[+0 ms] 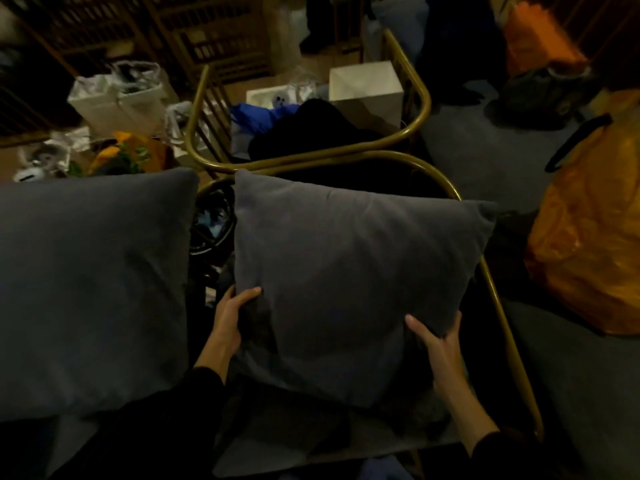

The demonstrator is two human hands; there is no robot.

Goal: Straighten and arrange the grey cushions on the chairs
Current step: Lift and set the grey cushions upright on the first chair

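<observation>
A grey square cushion (349,271) stands tilted against the brass-framed back of the chair (498,299) in front of me. My left hand (230,320) grips its lower left edge, thumb on the front face. My right hand (438,344) holds its lower right edge, fingers curled behind it. A second grey cushion (90,285) stands upright on the chair to the left, touched by neither hand. Beneath the held cushion lies the chair's grey seat pad (311,448).
Another brass-framed chair (415,98) behind holds dark clothing and a blue item. An orange plastic bag (588,244) sits on the grey seat at right. White paper bags (117,98), a white box (365,84) and flowers (121,155) clutter the floor beyond.
</observation>
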